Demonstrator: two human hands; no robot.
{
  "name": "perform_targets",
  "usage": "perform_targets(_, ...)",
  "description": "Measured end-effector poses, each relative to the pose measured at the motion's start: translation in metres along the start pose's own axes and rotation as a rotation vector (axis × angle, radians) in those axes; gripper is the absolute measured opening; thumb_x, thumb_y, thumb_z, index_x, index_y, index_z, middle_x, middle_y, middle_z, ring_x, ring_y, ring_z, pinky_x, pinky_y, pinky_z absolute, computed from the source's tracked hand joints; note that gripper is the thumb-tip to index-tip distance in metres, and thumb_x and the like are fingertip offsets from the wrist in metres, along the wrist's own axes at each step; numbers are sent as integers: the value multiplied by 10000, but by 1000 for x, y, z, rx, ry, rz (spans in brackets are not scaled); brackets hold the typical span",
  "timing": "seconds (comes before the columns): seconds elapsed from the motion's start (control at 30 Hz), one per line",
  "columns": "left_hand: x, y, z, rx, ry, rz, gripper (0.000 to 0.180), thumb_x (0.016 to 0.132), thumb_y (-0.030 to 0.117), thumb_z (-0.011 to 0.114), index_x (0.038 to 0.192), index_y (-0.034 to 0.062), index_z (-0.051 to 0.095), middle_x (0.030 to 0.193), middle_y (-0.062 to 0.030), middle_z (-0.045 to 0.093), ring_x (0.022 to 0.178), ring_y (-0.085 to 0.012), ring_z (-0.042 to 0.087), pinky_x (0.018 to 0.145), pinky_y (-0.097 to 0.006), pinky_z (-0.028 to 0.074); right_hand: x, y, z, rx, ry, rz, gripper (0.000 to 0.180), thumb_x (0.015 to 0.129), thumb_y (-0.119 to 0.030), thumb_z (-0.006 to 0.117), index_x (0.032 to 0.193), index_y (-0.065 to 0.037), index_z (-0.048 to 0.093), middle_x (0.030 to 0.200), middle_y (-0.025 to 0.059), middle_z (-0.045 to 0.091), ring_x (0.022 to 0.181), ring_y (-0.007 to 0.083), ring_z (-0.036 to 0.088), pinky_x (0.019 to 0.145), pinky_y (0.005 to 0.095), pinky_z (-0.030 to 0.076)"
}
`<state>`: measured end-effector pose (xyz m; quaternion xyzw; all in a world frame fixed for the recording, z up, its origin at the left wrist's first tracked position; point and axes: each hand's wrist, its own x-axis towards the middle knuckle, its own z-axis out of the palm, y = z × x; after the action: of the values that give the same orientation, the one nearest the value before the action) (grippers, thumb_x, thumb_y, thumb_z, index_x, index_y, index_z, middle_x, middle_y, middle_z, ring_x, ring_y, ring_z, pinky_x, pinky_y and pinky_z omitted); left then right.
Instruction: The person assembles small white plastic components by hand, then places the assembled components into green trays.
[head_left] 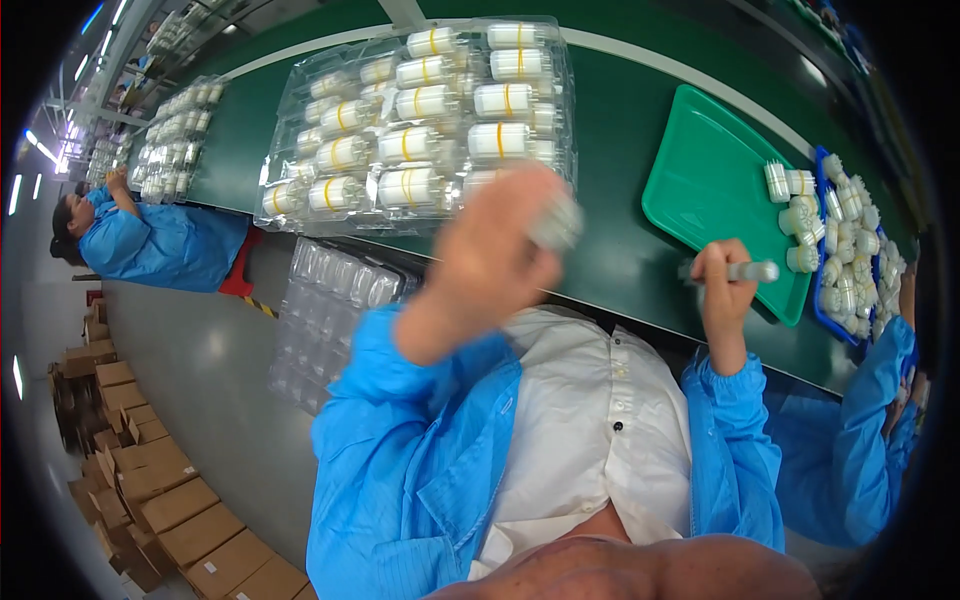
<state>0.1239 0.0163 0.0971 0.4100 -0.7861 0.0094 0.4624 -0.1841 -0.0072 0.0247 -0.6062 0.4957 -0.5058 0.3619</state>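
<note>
My left hand (490, 255), blurred by motion, is raised over the table's near edge in front of the clear plastic tray. Its fingers are closed on a whitish, translucent cylindrical piece (557, 222), too smeared to name. My right hand (725, 285) is at the near edge of the green tray (680, 170), fingers wrapped round a slim grey-white stick (752, 271) with a rounded tip. In the clear plastic tray (385, 226) lie rows of white cylinders (407, 143) with yellow bands. Several white ribbed parts (800, 220) sit along the green tray's right side.
A blue tray (832, 325) heaped with white parts stands right of the green one. Empty clear trays (320, 310) are stacked below the table edge. Another person in blue (165, 245) works at the far left; a blue sleeve (865, 440) shows at right. Cardboard boxes (180, 490) line the floor.
</note>
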Motion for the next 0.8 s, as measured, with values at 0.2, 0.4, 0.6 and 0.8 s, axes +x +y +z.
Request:
perform_targets(0.2,60,-162,-110,499,-121,-188,512,845,13,625,1351,46,554,1300,-149,604,1178,-295,583,976,-386,473,-27,28,5,-338,-5,-150,205,928,-103,707,798,-37,562,593,46,549,498,127,505,481,286,387)
perform_targets(0.4,33,-238,-111,339,-478,-365,428,1009,199,504,1405,39,519,1425,-202,528,1284,-355,523,1093,-416,393,-37,3,8,-343,-22,-145,229,869,-198,772,927,-77,587,690,68,616,538,188,576,506,319,448)
perform_targets(0.6,52,-55,-77,872,-306,1,419,974,103,549,1386,24,536,1383,-191,568,1349,-417,457,1116,-531,330,-41,10,-7,-308,18,-97,217,871,-193,762,930,-72,592,683,85,610,561,247,598,516,376,449)
perform_targets(0.8,74,77,122,-11,-417,185,416,792,-94,562,1196,-12,617,1190,-175,644,1215,-365,583,1016,-463,465,-45,3,-46,-449,119,-223,143,877,-108,716,917,-45,593,654,92,583,520,257,565,495,374,422)
